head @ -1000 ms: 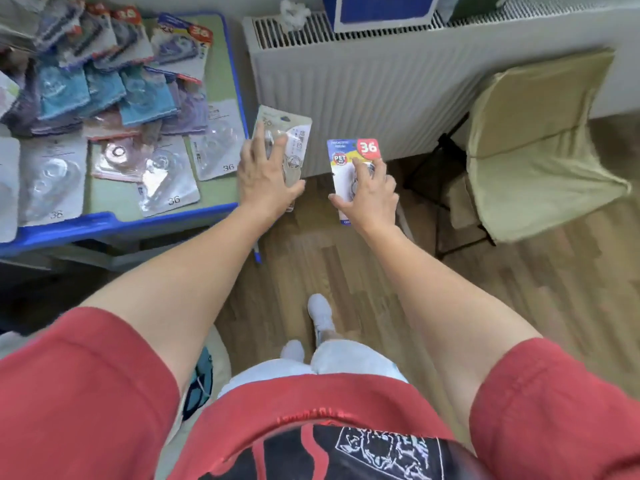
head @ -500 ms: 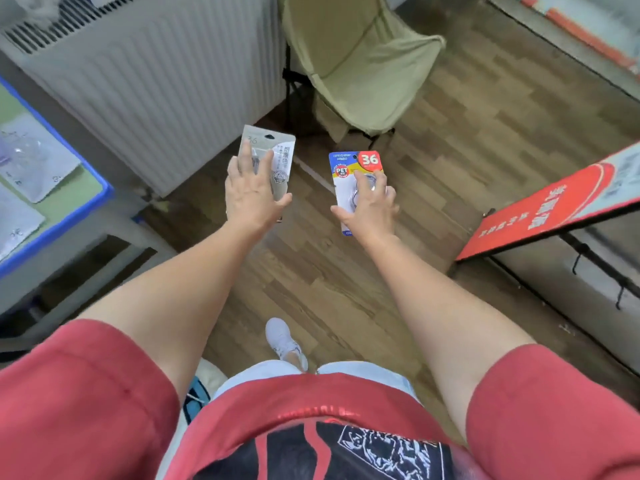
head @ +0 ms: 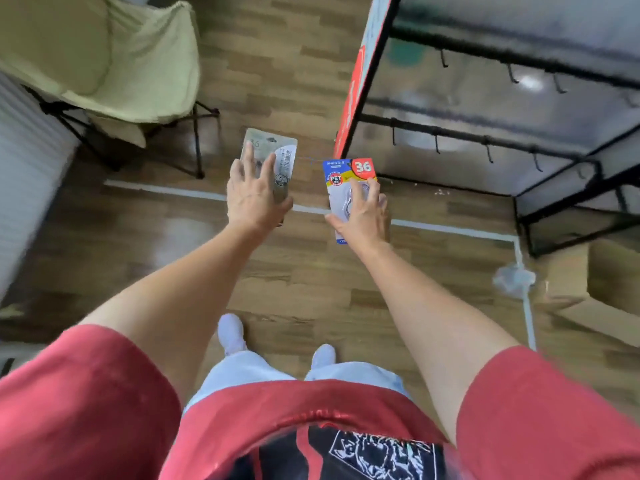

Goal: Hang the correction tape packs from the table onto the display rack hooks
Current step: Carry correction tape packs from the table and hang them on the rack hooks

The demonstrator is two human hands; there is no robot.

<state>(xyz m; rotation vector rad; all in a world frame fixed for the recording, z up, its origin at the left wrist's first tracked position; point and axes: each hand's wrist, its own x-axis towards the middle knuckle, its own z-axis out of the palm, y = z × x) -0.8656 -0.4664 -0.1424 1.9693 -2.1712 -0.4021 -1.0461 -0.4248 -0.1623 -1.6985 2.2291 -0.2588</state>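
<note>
Turning from the table, the person is now facing the display rack (head: 485, 140), so hanging is coming next. Their left hand (head: 254, 199) is clasping a grey pack (head: 273, 150), fingers spread across it; their right hand (head: 362, 211) is pinching a blue pack (head: 346, 174). Both packs are hovering short of the hooks (head: 437, 145).
</note>
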